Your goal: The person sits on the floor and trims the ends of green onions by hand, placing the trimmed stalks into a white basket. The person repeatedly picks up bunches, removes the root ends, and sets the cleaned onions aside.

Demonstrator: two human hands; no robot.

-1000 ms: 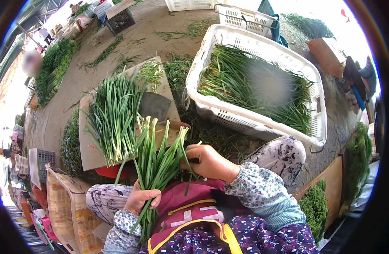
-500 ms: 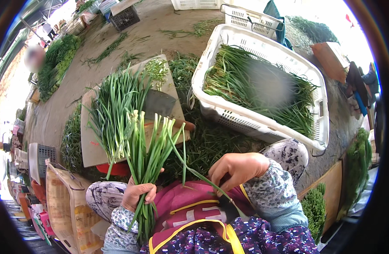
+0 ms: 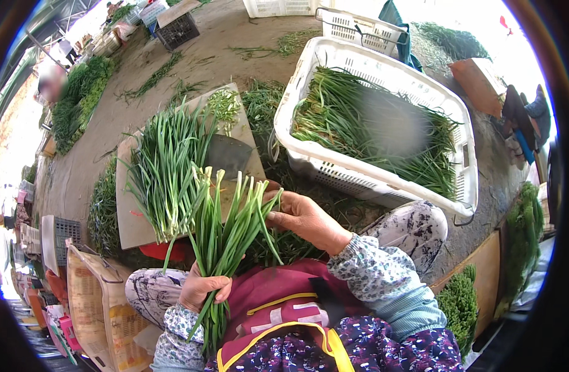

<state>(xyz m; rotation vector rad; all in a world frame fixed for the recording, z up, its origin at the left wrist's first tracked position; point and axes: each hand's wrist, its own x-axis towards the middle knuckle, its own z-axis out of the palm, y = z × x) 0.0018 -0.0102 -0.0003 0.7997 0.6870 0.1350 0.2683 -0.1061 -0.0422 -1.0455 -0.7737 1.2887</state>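
My left hand (image 3: 204,290) is closed around a bunch of green stalks that look like garlic chives (image 3: 225,229), pale cut ends pointing up and away. At the right side of those ends, my right hand (image 3: 300,217) pinches at an outer stalk between thumb and fingers; part of the grip is hidden. Just beyond the bunch, a pile of chives (image 3: 167,164) lies on a cutting board (image 3: 132,226). Beside it rests a cleaver (image 3: 229,155) with a dark, broad blade. Short pale trimmings (image 3: 224,105) sit at the board's far corner.
A large white plastic crate (image 3: 374,170) full of greens stands at the right. Leaf scraps (image 3: 266,102) litter the ground around the board. A yellowish crate (image 3: 89,297) is at my left, and a smaller white crate (image 3: 359,31) stands behind the large one.
My right hand has moved up and left, from above my lap to the bunch's pale ends. The long leaf it was pulling downward is no longer stretched toward my lap. My left hand keeps its hold.
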